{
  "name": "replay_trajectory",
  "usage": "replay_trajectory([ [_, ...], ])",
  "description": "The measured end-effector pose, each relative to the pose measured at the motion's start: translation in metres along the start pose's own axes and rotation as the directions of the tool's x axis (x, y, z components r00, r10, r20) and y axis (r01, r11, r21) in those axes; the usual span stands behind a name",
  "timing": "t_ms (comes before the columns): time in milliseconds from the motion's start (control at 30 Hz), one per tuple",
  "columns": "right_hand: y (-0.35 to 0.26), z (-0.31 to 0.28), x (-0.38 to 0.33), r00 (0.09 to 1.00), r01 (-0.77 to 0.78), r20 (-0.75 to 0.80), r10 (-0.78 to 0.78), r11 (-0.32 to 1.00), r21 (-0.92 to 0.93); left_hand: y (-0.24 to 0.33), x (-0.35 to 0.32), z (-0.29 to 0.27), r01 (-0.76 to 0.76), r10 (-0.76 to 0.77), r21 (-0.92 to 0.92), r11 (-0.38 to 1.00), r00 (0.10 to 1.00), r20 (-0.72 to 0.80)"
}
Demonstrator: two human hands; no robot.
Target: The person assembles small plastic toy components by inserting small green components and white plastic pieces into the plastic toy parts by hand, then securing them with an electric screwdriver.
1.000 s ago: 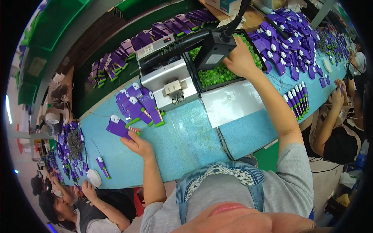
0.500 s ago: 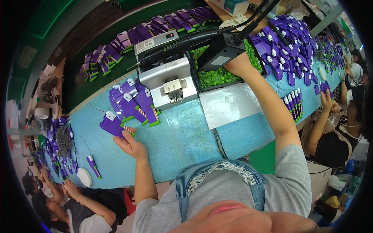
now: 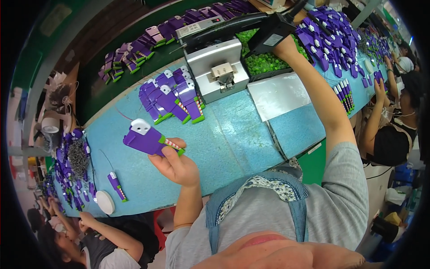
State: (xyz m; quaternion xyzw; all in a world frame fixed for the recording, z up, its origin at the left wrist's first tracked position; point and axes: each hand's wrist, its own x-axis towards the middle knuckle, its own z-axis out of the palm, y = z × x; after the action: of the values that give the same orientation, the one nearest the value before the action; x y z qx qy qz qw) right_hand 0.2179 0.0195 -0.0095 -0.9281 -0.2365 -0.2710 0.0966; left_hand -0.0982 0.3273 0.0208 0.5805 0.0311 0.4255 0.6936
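My left hand [image 3: 179, 169] grips a flat purple plastic figure piece [image 3: 145, 139] by its red-and-white striped leg with green ends. A white cap with two dark holes sits on the piece's far end, and a thin wire trails from it. The piece is held just above the blue table. My right hand [image 3: 285, 48] reaches into a black tray [image 3: 271, 75] of small bright green parts [image 3: 268, 63]. A black box-shaped head [image 3: 271, 36] of a device hides its fingers, so what they hold cannot be seen.
A metal press-like machine [image 3: 217, 67] stands mid-table, with similar purple pieces [image 3: 170, 96] to its left. A clear sheet [image 3: 280, 96] lies before the tray. Purple pieces heap [image 3: 329, 36] at far right; more line the green belt [image 3: 134, 49]. Co-workers sit on both sides.
The whole view has shifted, so the table things appear further right. My left hand has brought the purple piece up nearer to me. My right hand stays at the tray of green parts.
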Motion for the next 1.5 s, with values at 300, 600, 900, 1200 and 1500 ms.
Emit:
replay_trajectory([
  [300, 0.045, -0.022, -0.008, 0.924, -0.174, -0.294, 0.243, 0.955, 0.24, 0.019, 0.001, -0.004, 0.123, -0.114, -0.129, 0.984, 0.991, 0.071],
  [600, -0.098, -0.101, -0.079, 0.563, -0.576, 0.428, 0.707, -0.037, 0.817, 0.004, 0.002, -0.008, 0.246, -0.238, -0.103, 0.964, 0.967, 0.09],
  [900, -0.227, -0.042, -0.126, 0.983, -0.001, 0.157, -0.093, 0.857, 0.516, -0.006, -0.008, 0.003, 0.336, -0.33, -0.006, 0.942, 0.927, 0.181],
  [1200, -0.222, -0.035, -0.118, 0.998, 0.052, 0.001, -0.07, 0.755, 0.653, -0.015, -0.016, 0.012, 0.535, -0.5, -0.148, 0.832, 0.838, 0.22],
  [1500, -0.171, -0.076, -0.111, 0.878, -0.478, 0.449, 0.167, 0.233, 0.847, -0.012, -0.022, 0.024, 0.702, -0.669, -0.282, 0.654, 0.71, 0.219],
])
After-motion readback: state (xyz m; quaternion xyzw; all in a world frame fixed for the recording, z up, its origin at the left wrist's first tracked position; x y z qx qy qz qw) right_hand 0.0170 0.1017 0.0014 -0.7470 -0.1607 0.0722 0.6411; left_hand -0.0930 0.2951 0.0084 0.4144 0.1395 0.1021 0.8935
